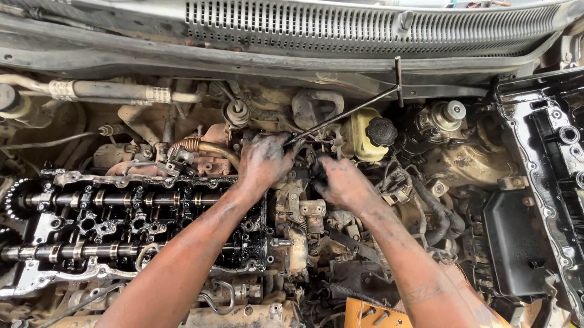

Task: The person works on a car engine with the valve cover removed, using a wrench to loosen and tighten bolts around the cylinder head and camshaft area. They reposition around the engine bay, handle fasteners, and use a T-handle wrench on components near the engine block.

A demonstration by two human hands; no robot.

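I am looking down into an open engine bay, and the work is well into teardown: the valve cover is already off and lies upside down, oily, at the right side of the bay, and the two camshafts with their toothed sprockets sit bare in the cylinder head on the left. My left hand is closed around the lower end of a long T-handle wrench, whose shaft slants up and to the right toward the cowl, its cross-handle standing well above the yellowish fluid reservoir with the black cap. My right hand is curled on the greasy bracket and hose cluster just beside the wrench tip; I cannot tell whether its grip has anything loose in it. The fastener under the tool is hidden by my fingers, so I judge it still in place.
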